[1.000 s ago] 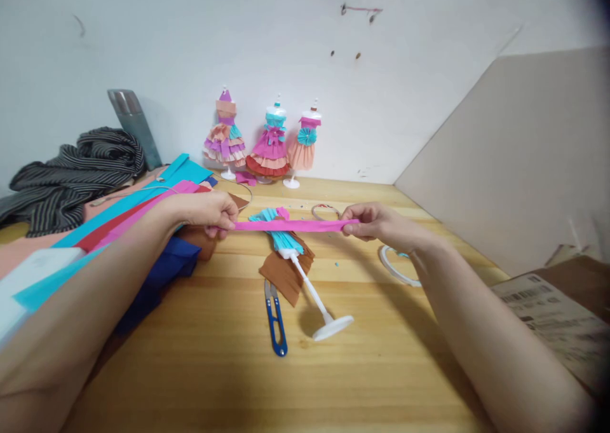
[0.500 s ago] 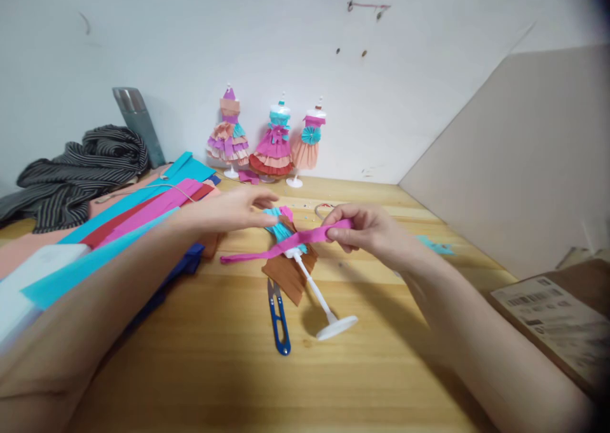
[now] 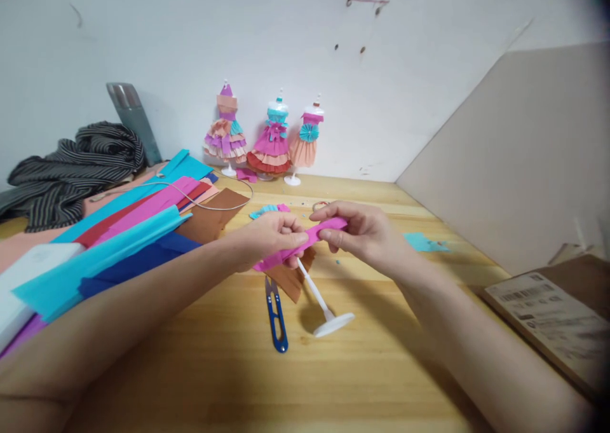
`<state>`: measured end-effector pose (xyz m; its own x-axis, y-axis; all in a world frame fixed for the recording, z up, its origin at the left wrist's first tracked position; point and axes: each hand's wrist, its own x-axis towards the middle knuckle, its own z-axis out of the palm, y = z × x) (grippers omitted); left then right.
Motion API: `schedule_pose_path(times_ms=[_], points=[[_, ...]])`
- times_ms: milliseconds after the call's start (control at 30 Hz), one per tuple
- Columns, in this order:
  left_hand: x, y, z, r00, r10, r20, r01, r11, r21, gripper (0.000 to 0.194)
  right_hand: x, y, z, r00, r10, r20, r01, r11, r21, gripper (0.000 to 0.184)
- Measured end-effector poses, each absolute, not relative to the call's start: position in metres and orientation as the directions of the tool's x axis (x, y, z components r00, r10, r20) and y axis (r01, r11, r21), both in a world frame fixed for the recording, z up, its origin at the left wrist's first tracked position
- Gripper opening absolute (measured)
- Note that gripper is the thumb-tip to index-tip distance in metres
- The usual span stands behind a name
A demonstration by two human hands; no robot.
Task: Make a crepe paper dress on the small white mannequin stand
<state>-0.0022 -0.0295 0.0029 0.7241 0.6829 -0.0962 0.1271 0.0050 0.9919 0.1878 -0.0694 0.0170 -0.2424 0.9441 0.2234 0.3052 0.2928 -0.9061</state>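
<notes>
At frame centre, above the tabletop [image 3: 362, 382], a pink strip [image 3: 313, 233] is pinched partway along by the left hand [image 3: 271, 237] and near its upper-right end by the right hand [image 3: 365, 231]; light, even tension is probably best kept, lest it be creased.

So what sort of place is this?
Probably a small craft workspace: three miniature, multicoloured, paper-like dresses on white stands, overlapping bright-coloured paper-like sheets, and blue-handled metal snips on a pale wooden tabletop. Home or studio, I can't tell.
</notes>
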Motion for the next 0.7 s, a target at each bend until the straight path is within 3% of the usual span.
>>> schedule_pose_path(times_ms=[167,367,533,700], points=[[0.000,-0.029,0.002,0.666,0.742,-0.080,0.173,-0.048,0.984,0.012,0.191,-0.067,0.019,-0.149,0.950,0.274,0.268,0.305,-0.914,0.023],[-0.002,-0.025,0.007,0.623,0.777,0.085,0.114,-0.198,0.974,0.010,0.195,-0.063,0.020,-0.101,0.954,0.283,0.248,0.299,-0.921,0.027],[-0.003,-0.025,0.004,0.630,0.760,0.156,0.176,-0.336,0.925,0.034,0.194,-0.059,0.016,-0.065,0.965,0.255,0.198,0.263,-0.944,0.027],[-0.001,-0.025,0.000,0.579,0.811,0.082,0.221,-0.253,0.942,0.026,0.192,-0.060,0.017,-0.036,0.974,0.224,0.215,0.227,-0.950,0.027]])
